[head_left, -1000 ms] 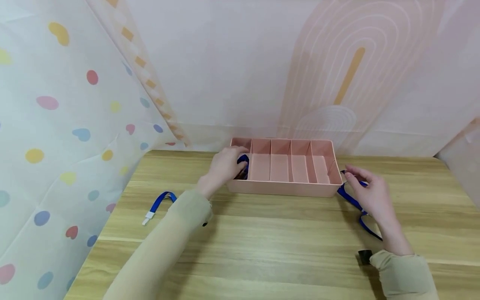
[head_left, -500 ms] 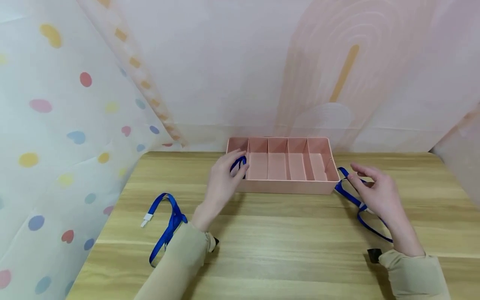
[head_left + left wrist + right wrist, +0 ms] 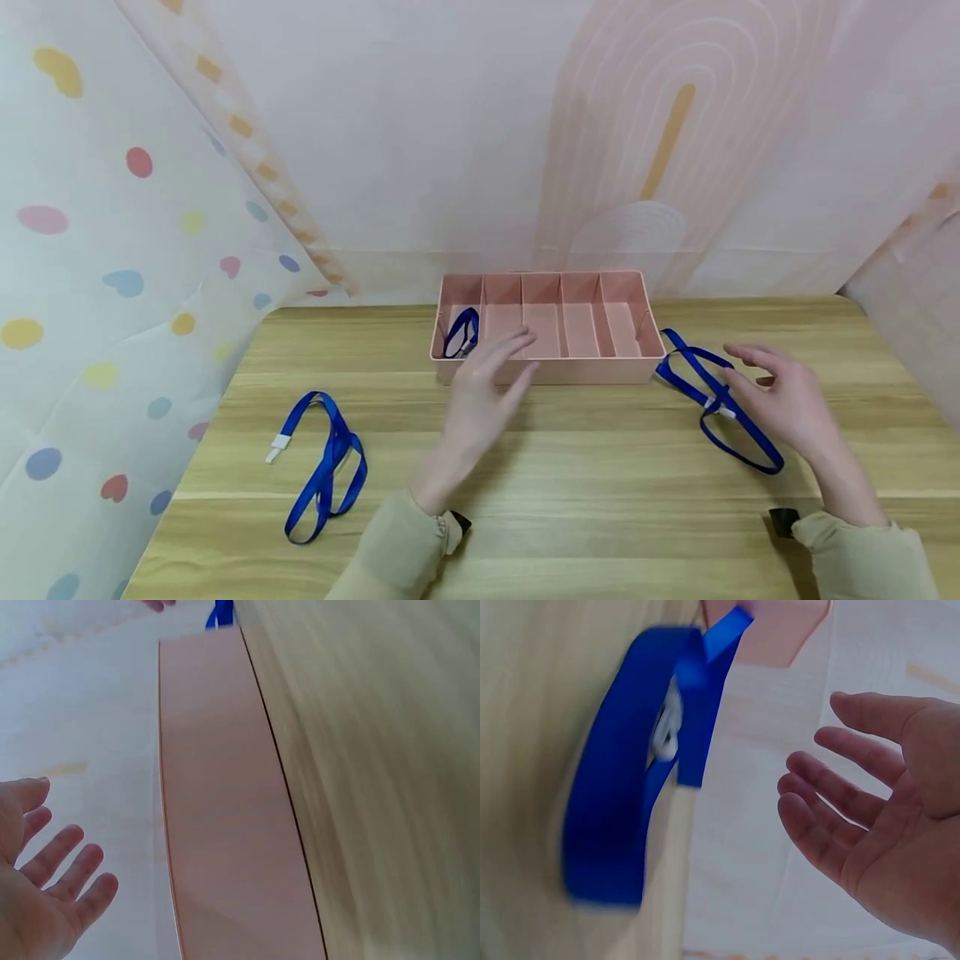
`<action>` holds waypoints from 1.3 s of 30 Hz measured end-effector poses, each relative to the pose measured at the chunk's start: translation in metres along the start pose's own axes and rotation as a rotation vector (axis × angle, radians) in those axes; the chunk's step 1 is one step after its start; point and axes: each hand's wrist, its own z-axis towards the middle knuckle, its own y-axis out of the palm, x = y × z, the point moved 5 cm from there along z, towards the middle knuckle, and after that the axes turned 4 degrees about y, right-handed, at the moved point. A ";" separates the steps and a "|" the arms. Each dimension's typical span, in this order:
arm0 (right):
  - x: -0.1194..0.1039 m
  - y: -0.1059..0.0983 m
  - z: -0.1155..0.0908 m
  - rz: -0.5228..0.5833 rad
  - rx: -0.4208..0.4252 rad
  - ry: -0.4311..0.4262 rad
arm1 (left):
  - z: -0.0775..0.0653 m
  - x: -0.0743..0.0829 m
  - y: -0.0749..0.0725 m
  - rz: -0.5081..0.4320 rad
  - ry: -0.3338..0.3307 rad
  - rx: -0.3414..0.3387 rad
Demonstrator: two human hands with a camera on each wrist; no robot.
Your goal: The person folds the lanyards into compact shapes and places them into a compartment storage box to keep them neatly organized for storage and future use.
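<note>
A pink divided box (image 3: 547,371) stands at the back of the table. In its leftmost compartment lies a folded blue lanyard (image 3: 468,321). My left hand (image 3: 483,404) hovers at the box's front side, fingers spread and holding nothing; the left wrist view shows the box's front wall (image 3: 225,795) beside it. To the box's right, a second blue lanyard (image 3: 686,387) with a white clip lies in loops on the table. Over its right side is my right hand (image 3: 783,396), fingers relaxed and apart from the strap (image 3: 607,795) in the right wrist view.
Another blue lanyard (image 3: 326,467) with a white clip (image 3: 278,446) lies looped on the left of the wooden table (image 3: 585,492). Patterned cloth (image 3: 420,150) hangs behind the table and along its left side. The box's other compartments hold nothing visible.
My left hand has let go of the lanyard in the leftmost compartment and drawn back, toward the right and the front. My right hand has shifted slightly right, beside its lanyard.
</note>
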 end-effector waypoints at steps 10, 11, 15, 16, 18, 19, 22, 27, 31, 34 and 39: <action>0.018 0.011 -0.014 -0.029 -0.087 -0.035 | -0.020 0.020 0.045 -0.036 -0.006 -0.198; 0.020 0.010 -0.014 -0.027 -0.082 -0.037 | -0.020 0.021 0.049 -0.044 -0.009 -0.219; 0.024 0.003 -0.015 -0.043 -0.077 -0.035 | -0.019 0.029 0.069 -0.041 -0.011 -0.315; 0.024 0.002 -0.015 -0.052 -0.084 -0.032 | -0.018 0.032 0.075 -0.031 -0.007 -0.340; 0.025 0.001 -0.017 -0.068 -0.095 -0.034 | -0.016 0.037 0.086 0.000 0.003 -0.392; 0.026 0.001 -0.018 -0.073 -0.103 -0.038 | -0.014 0.040 0.092 0.014 0.010 -0.415; 0.024 0.002 -0.017 -0.090 -0.111 -0.078 | -0.011 0.047 0.108 0.057 0.036 -0.495; 0.019 0.001 -0.008 -0.097 -0.134 -0.168 | -0.007 0.060 0.137 0.101 0.088 -0.639; 0.019 -0.002 0.002 -0.106 -0.169 -0.191 | -0.005 0.070 0.159 0.132 0.142 -0.718; 0.021 -0.002 0.010 -0.138 -0.205 -0.205 | -0.005 0.077 0.173 0.166 0.189 -0.764; 0.025 0.003 0.021 -0.149 -0.270 -0.209 | -0.005 0.087 0.194 0.184 0.246 -0.862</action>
